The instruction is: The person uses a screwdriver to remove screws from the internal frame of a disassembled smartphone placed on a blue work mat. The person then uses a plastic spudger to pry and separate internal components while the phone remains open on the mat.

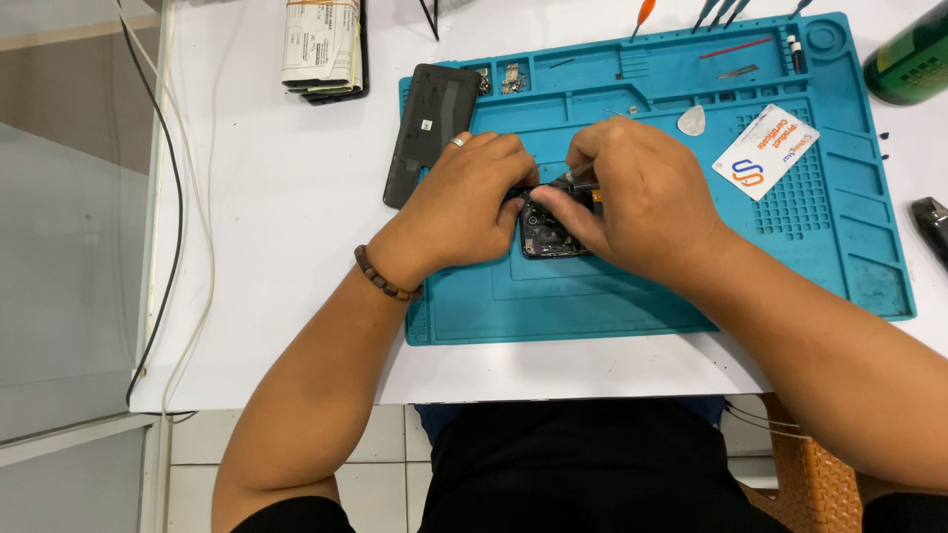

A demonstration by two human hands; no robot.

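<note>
A white card with orange and blue print lies on the right of the teal rubber mat; a banded paper bundle sits far left on the white desk. Mid-mat, the left hand steadies an opened dark phone; the right hand pinches a thin metal tool over it.

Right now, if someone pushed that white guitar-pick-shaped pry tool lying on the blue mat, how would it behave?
The pry tool looks thin and flat, so it would probably slide or spin rather than roll. It seems very light for its size, likely to flick away at a nudge. The blue mat looks rubbery, which may grip it somewhat; lying so flat, it may be fiddly to lift.
</note>
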